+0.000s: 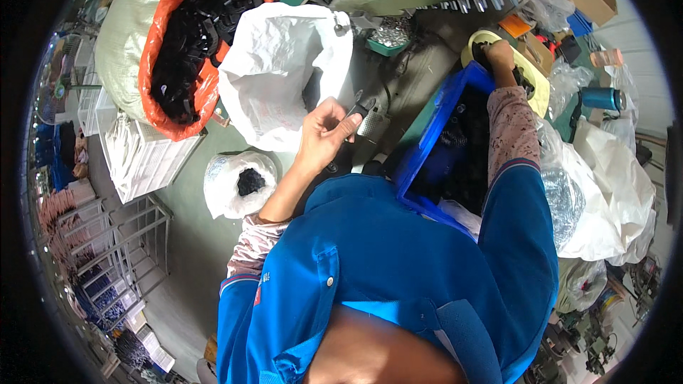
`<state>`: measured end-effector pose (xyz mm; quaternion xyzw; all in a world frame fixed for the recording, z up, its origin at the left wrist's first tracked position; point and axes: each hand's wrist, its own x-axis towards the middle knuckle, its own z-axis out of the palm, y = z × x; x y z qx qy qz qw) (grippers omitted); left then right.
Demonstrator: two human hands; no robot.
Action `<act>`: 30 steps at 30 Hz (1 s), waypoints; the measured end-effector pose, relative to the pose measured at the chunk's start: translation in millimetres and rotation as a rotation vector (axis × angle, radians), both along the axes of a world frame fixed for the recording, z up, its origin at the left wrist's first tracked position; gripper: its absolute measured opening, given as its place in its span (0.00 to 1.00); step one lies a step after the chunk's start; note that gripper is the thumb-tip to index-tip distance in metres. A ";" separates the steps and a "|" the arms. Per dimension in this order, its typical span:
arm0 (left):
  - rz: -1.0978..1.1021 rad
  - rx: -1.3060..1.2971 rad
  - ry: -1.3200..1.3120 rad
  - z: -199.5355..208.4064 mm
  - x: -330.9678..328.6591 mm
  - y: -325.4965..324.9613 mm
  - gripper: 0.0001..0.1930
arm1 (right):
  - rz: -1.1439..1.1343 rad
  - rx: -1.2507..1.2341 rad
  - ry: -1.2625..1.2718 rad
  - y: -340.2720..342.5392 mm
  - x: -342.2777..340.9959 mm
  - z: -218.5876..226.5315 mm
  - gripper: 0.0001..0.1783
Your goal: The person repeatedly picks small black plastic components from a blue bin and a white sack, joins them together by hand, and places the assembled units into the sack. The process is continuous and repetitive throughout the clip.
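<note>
My left hand pinches a small black part between thumb and fingers, beside the mouth of a white plastic sack. My right hand reaches into a pale yellow tub at the far right. Its fingers curl down among dark pieces there; what they grip is hidden. Below that forearm stands a blue plastic crate with dark contents in shadow. A metal machine part sits just beyond my left fingertips.
An orange-lined sack full of black parts stands at the far left. Nearer is a small white bag with black contents. A green tray holds small metal pieces at the back. White plastic bags crowd the right; metal racks stand left.
</note>
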<state>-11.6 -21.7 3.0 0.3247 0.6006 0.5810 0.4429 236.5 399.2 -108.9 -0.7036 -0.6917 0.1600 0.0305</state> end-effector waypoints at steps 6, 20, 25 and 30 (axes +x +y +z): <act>0.033 0.048 -0.062 -7.1 -24.2 4.0 0.15 | -0.196 -0.174 0.865 2.6 4.4 30.6 0.13; -0.269 0.206 0.180 5.9 -85.4 43.9 0.13 | 0.314 -0.577 1.523 -248.6 -107.9 126.2 0.15; -0.328 0.199 0.208 5.0 -108.4 42.4 0.13 | 0.436 -0.268 1.247 -281.7 -145.2 144.0 0.16; -0.372 0.171 0.245 11.2 -124.4 47.1 0.13 | 0.439 -0.246 1.136 -277.5 -157.1 138.5 0.14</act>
